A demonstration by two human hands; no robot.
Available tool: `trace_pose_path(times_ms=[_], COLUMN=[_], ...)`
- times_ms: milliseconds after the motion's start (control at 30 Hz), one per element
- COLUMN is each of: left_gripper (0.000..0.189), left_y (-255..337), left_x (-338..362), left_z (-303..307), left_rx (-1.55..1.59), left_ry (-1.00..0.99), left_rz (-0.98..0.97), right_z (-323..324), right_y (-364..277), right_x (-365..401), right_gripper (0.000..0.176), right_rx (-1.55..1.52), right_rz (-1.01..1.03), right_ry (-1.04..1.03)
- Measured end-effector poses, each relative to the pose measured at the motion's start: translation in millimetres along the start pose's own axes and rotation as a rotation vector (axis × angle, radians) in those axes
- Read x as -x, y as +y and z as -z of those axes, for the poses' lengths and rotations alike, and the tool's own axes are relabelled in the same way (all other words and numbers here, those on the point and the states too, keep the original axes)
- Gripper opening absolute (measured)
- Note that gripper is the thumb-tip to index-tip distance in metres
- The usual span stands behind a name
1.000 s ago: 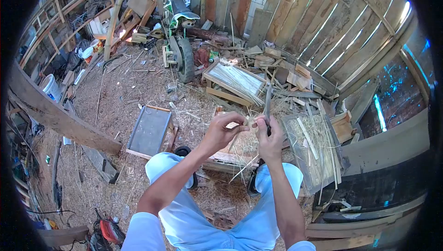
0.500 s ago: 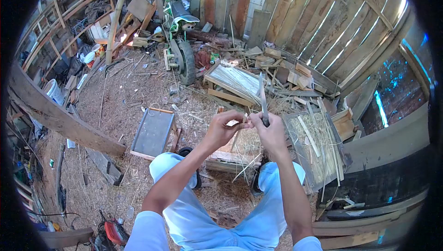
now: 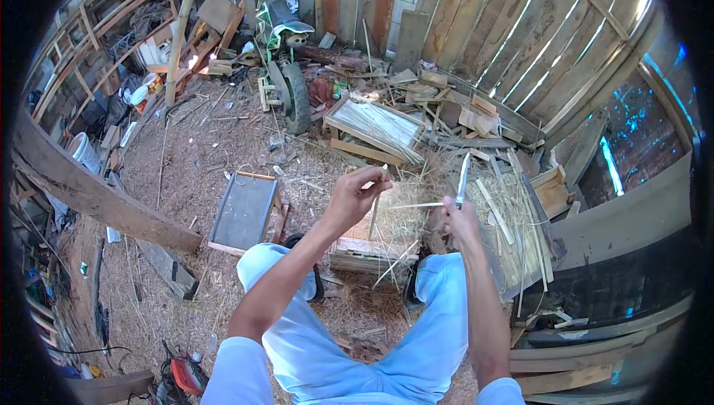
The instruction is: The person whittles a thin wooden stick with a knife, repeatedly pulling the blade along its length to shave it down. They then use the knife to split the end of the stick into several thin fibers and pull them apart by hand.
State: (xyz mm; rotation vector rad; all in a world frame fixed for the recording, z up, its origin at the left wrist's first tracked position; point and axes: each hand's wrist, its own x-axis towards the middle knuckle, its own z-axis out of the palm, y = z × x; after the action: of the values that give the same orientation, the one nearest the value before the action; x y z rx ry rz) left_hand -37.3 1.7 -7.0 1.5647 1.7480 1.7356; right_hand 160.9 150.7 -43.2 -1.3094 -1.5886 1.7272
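Note:
My left hand (image 3: 354,195) pinches the top of a thin bamboo strip (image 3: 376,203) that hangs down in front of my knees. My right hand (image 3: 459,220) grips a knife (image 3: 462,180) with its blade pointing up, and also pinches a second thin strip (image 3: 413,206) that lies roughly level between the two hands. The hands are a hand's width apart. Below them lie a low wooden frame (image 3: 362,249) and a pile of straw-like shavings (image 3: 416,182). I sit with my light blue trouser legs (image 3: 357,330) spread.
A grey board in a wooden frame (image 3: 243,211) lies to my left. A small green motorbike (image 3: 286,55) stands at the back. Scrap wood (image 3: 461,115) heaps along the plank wall. A screen tray with strips (image 3: 513,234) sits at my right. A thick beam (image 3: 89,193) crosses the left.
My hands were together at the strip with the knife between them. They have now drawn apart, the right hand and knife moving right, and the strip shows as two thin pieces.

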Motion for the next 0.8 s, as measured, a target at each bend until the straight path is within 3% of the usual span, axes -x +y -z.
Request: trace_pose_path(times_ms=[100,233,400,533,600,667,733,800], left_gripper=[0.012,0.011,0.010,0.017,0.018,0.018,0.014,0.013], left_y=[-2,-7,-6,-6,2,5,18,18], left_x=[-1,-4,-9,-4,3,5,9,9], left_z=[-2,1,-7,-23,-28,-20,-17,-13], left_rx=[-0.024,-0.070,-0.120,-0.120,0.132,0.043,-0.108,-0.130], left_ry=[0.020,0.040,0.038,0.051,0.099,0.094,0.050,0.024], left_rz=[-0.008,-0.043,-0.074,-0.085,0.064,-0.014,-0.055,-0.077], right_z=[29,97,109,51,17,-20,-34,-46], right_y=[15,39,9,-20,-27,-40,-65,-78], right_x=[-8,-37,-30,-1,19,53,87,110], right_gripper=[0.025,0.027,0.024,0.027,0.025,0.021,0.030,0.028], right_rx=[0.073,0.120,0.352,0.497,0.488,0.509,0.458,0.417], right_rz=[0.005,0.013,0.271,0.458,0.511,0.599,0.636,0.589], right_ry=[0.218,0.304,0.467,0.225,0.200,0.123,0.035,0.005])
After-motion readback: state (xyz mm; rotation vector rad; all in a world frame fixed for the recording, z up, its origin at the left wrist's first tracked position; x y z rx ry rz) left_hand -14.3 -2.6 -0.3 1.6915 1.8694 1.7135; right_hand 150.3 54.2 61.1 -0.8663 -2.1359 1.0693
